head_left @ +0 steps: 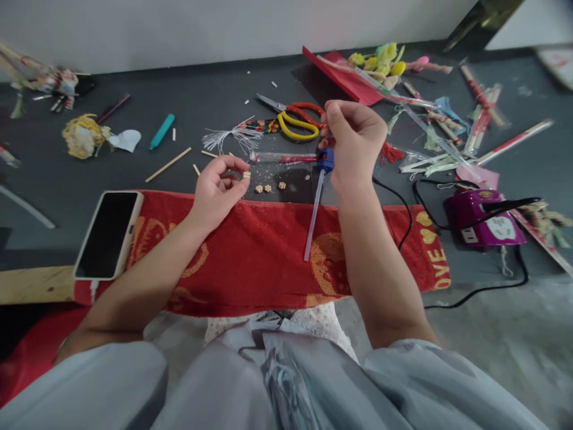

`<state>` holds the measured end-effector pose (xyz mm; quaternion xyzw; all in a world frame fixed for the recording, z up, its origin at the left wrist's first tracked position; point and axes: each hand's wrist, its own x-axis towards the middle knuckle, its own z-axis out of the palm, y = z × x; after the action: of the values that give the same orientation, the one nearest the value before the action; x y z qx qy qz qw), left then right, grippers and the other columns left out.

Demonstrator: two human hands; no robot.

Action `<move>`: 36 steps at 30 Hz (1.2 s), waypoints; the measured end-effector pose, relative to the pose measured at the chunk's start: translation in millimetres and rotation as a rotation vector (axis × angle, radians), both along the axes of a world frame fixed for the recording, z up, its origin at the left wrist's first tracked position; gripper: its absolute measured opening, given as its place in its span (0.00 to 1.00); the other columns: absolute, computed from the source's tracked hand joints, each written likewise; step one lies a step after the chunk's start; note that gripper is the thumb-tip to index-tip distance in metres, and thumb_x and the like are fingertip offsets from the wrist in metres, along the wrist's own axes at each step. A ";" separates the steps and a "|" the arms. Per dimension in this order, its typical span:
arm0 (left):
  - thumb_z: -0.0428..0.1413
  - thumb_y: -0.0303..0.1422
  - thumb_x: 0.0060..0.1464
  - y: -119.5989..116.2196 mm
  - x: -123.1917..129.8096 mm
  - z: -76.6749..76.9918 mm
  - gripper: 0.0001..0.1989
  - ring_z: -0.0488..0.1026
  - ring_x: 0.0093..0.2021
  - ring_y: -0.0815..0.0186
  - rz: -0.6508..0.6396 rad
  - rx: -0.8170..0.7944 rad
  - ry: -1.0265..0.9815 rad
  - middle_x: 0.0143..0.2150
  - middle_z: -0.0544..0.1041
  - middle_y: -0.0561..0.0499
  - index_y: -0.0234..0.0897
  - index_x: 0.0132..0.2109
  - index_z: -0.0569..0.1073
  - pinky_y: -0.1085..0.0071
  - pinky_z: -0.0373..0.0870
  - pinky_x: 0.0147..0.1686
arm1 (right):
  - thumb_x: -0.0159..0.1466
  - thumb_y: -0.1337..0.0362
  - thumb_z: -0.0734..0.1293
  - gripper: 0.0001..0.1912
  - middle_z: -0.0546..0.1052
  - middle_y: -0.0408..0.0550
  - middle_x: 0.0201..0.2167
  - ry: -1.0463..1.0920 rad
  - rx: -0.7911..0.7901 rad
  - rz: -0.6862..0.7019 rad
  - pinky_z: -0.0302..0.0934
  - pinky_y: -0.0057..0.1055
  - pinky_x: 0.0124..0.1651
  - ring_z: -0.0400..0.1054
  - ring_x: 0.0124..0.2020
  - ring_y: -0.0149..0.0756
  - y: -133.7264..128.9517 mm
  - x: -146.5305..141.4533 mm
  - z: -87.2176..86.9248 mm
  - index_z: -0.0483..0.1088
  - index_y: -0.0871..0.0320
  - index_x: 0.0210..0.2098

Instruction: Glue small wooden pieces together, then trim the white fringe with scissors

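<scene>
The left hand (219, 185) pinches one small pale piece (246, 175) between thumb and fingertips, just past the red towel's (268, 257) far edge. The right hand (356, 137) is curled beyond that edge; whether its fingers clamp anything cannot be told. Three similar pieces (267, 188) lie just past the towel, between the hands. One blue tool (326, 160) has one translucent stick (314, 215) reaching over the towel. One pair of scissors (298, 122) lies farther beyond; one phone (108, 234) overlaps the towel's left end. Yellow letters "OVE" (441, 269) show at its right end.
</scene>
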<state>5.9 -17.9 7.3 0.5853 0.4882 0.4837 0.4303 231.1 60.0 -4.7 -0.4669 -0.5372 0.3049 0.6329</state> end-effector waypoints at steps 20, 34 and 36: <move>0.65 0.36 0.47 0.5 -0.1 -1.2 0.12 0.62 0.20 0.78 -0.089 0.027 -0.165 0.32 0.70 0.56 0.41 0.38 0.72 0.76 0.57 0.16 | 0.68 0.64 0.57 0.14 0.77 0.45 0.42 -0.143 -0.348 0.811 0.61 0.23 0.23 0.63 0.20 0.21 -43.7 -57.7 11.8 0.69 0.57 0.50; 0.64 0.36 0.47 1.1 0.9 1.6 0.11 0.60 0.18 0.80 0.042 0.013 -0.119 0.33 0.70 0.55 0.41 0.37 0.72 0.78 0.58 0.15 | 0.63 0.66 0.64 0.09 0.71 0.41 0.20 -0.237 -0.234 0.494 0.62 0.26 0.25 0.63 0.19 0.25 -32.8 -38.0 18.2 0.75 0.59 0.30; 0.64 0.35 0.46 2.4 -0.1 -0.9 0.11 0.60 0.18 0.80 0.030 0.031 -0.112 0.33 0.69 0.55 0.40 0.37 0.72 0.78 0.57 0.15 | 0.63 0.65 0.64 0.09 0.72 0.42 0.20 -0.274 -0.188 0.306 0.64 0.28 0.28 0.65 0.20 0.27 -26.3 -29.2 15.0 0.75 0.59 0.30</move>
<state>5.9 -15.5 6.4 0.5564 0.4644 0.5297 0.4406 201.8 33.7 10.3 -0.4737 -0.6521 0.3798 0.4540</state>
